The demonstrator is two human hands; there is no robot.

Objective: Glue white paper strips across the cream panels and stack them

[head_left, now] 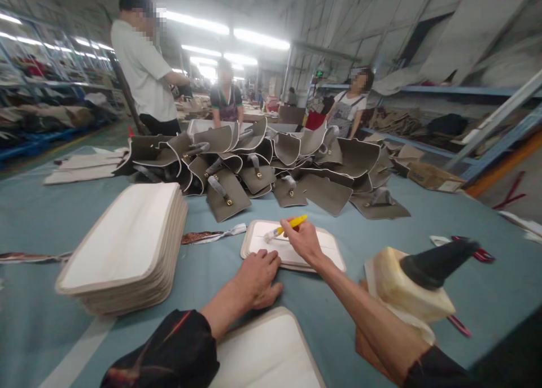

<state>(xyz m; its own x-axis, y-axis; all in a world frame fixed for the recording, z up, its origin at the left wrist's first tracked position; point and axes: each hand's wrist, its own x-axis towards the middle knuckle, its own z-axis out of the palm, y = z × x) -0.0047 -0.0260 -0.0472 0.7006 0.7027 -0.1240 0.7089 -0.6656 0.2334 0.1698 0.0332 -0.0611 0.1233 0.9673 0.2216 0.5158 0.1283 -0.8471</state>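
Observation:
My right hand [304,240] grips a brush with a yellow handle [295,222]. Its pale bristles touch the top of a white rounded panel [313,252], which lies on a few similar ones in the middle of the table. My left hand [257,278] rests flat at the near left edge of that panel, fingers stretched out. A tall stack of white panels with beige edges [122,235] stands to the left. Close to my body lies another white panel [266,354], partly covered by my left forearm.
Grey-brown bag pieces with wrapped handles [228,193] are heaped across the far side. At right stands a yellowish container with a black nozzle [406,280], near red-handled tools [472,247]. A printed cloth strip [212,234] lies behind the stack. Several people stand beyond the table.

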